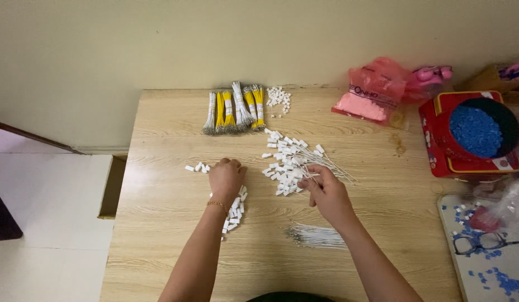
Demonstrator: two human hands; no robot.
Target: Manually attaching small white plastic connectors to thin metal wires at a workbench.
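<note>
Thin white wires, seemingly bundled

Two bare forearms, no sleeves in sight, reach out over a wooden table. A thin gold chain bracelet circles the wrist just behind the left hand; the right hand wears nothing.

Table is pale wood-grain laminate, smooth and matt. The little white connector housings look like hard plastic with a slight sheen. Thin white wires are plastic-coated, the pink bag near the far right corner is glossy crinkly film.
</note>
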